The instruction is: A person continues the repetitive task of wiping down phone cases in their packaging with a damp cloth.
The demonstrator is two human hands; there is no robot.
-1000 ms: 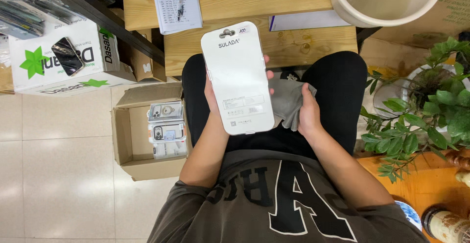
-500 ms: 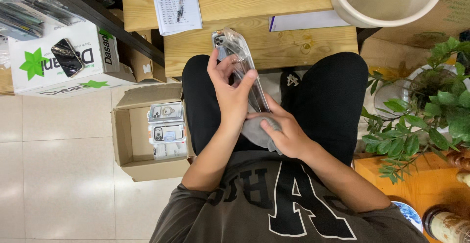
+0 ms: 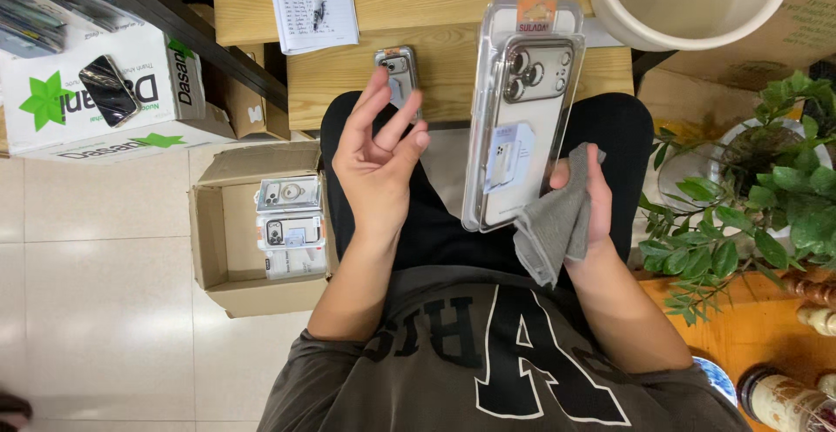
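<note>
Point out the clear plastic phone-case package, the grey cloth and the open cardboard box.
Clear plastic phone-case package (image 3: 522,118): head view, middle of its front face.
Grey cloth (image 3: 554,232): head view, bunched fold under the right hand (image 3: 585,190).
Open cardboard box (image 3: 209,240): head view, left inner wall.

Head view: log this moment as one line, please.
left hand: open, empty | right hand: holds phone-case package upright, with grey cloth | cardboard box: more cases, on floor
</note>
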